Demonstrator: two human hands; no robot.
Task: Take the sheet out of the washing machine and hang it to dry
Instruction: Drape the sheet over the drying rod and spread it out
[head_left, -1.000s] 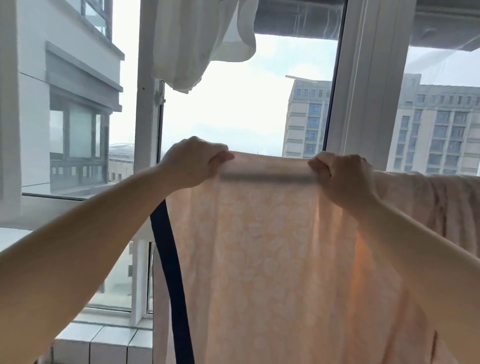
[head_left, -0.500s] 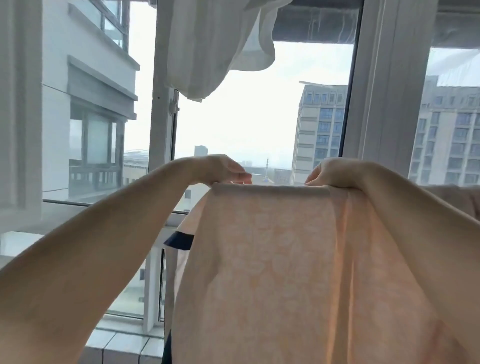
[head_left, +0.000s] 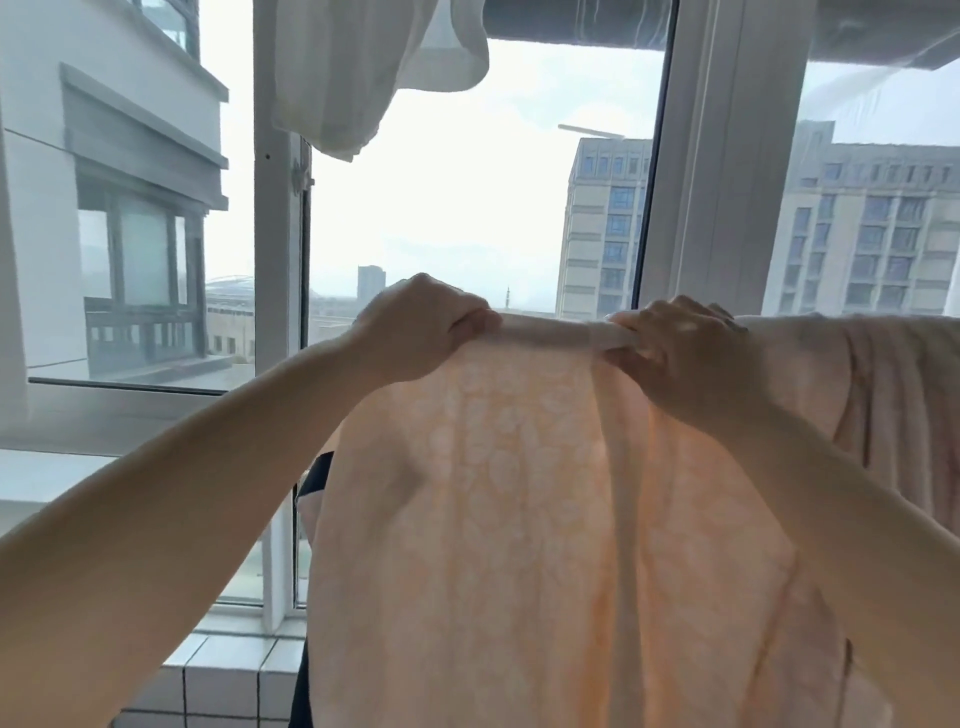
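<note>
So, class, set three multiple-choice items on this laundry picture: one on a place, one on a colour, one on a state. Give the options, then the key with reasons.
1. Where does the white cloth hang?
A. Above the hands, at the top of the window
B. On the tiled ledge
C. Over the person's arm

2. What colour is the sheet?
A. Dark green
B. Pale peach with a light pattern
C. Bright red

3. How are the left hand and right hand placed?
A. Both hang free
B. One grips
C. Both grip the sheet's top fold

Key: 1 A, it hangs from above the frame; 2 B, light glows peach through it; 3 C, fingers curl round the fold on both sides.
</note>
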